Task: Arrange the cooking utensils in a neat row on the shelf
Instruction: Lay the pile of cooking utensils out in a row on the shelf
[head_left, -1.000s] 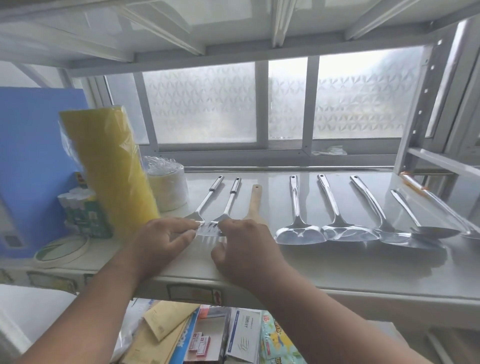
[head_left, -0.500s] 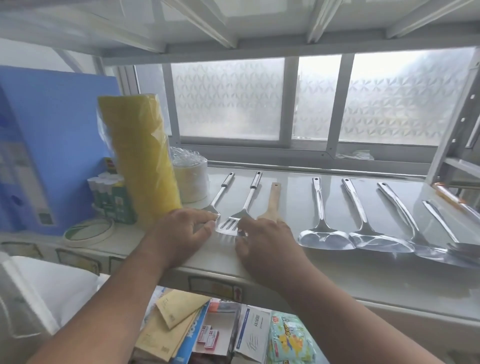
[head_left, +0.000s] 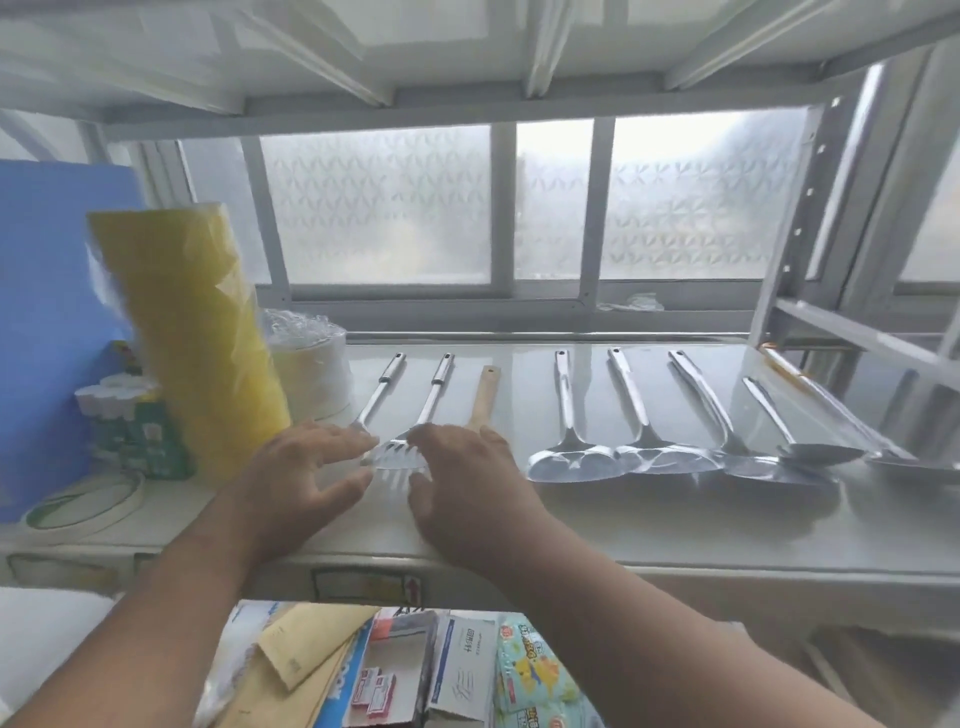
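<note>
Several utensils lie in a row on the pale shelf (head_left: 597, 525), handles pointing toward the window. From the left: a steel utensil (head_left: 382, 387) with its head under my left hand, a slotted steel turner (head_left: 428, 400), a wooden spatula (head_left: 484, 395), three steel spatulas (head_left: 569, 441) (head_left: 644, 436) (head_left: 727, 431), a steel spoon (head_left: 795, 431) and a long ladle (head_left: 831, 410) at the far right. My left hand (head_left: 296, 483) and my right hand (head_left: 467, 483) hover with fingers spread on either side of the turner's head, holding nothing.
A tall yellow bag (head_left: 192, 338) and a wrapped stack of white plates (head_left: 311, 364) stand left of the utensils. A blue board (head_left: 47, 322), small green boxes (head_left: 140, 431) and a tape roll (head_left: 83, 504) fill the left end. Boxes and envelopes (head_left: 395, 670) sit below.
Both hands have let go of the slotted turner's head and drawn back slightly, fingers now spread. The utensils lie as before.
</note>
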